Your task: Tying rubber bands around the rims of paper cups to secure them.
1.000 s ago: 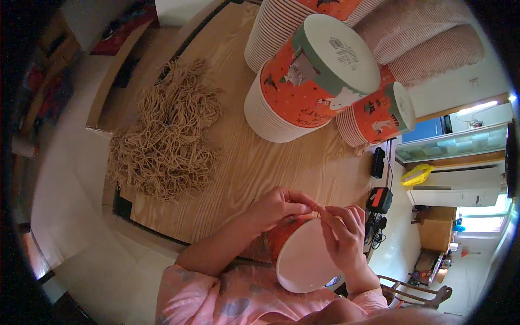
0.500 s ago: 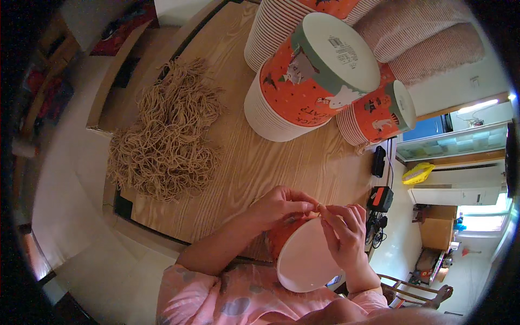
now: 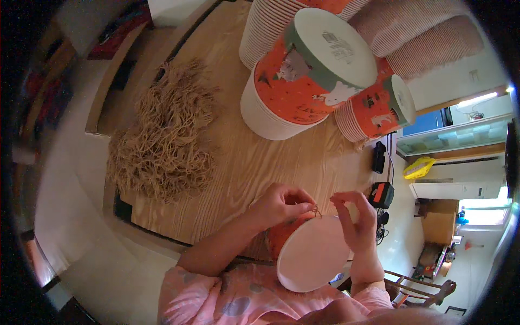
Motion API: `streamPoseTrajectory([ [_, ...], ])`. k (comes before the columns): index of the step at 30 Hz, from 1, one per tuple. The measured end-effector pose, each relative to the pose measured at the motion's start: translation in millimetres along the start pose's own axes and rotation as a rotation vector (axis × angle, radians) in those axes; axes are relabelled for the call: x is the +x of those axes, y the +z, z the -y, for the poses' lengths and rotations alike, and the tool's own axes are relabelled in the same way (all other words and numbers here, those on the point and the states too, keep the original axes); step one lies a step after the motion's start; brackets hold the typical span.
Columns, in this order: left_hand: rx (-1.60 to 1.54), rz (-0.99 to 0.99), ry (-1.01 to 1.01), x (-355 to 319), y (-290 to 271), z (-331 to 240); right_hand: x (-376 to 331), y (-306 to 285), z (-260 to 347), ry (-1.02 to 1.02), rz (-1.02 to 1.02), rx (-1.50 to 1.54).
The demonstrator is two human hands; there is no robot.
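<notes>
Left hand (image 3: 284, 207) pinched on thin tan twine (image 3: 317, 213) by near orange-and-white round paper bucket (image 3: 313, 259); right hand (image 3: 359, 223) beside, fingertips apart.

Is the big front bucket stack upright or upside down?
Upside down: the front stack shows its closed base on top, white rims nested below.

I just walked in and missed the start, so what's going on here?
A person's left hand pinches a cord by the edge of an orange-and-white bucket. The right hand is to the right of the cord; whether it holds anything is hard to see. On the table are a cord pile and, farther off, stacked buckets.
</notes>
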State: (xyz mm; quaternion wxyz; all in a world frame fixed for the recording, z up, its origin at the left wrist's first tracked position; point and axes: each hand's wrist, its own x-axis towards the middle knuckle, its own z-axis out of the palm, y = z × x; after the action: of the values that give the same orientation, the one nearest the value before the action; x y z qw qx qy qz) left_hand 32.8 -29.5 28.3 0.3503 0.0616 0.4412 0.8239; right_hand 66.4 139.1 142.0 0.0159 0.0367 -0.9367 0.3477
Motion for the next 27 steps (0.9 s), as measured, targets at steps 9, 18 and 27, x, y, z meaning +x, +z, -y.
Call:
streamPoseTrajectory([
  [9, 0.27, -0.071, 0.263, 1.4, -2.6, -2.1, 31.0, 0.4, -24.4, 0.195, 0.549, 0.238],
  [18, 0.023, 0.099, 0.148, 0.6, -13.5, -3.7, 34.7, -0.5, -19.7, 0.173, 0.702, 0.27],
  [27, 0.132, 0.165, 0.069, -4.2, -10.7, -25.4, 28.2, 2.9, -32.7, 0.183, 0.674, 0.323],
])
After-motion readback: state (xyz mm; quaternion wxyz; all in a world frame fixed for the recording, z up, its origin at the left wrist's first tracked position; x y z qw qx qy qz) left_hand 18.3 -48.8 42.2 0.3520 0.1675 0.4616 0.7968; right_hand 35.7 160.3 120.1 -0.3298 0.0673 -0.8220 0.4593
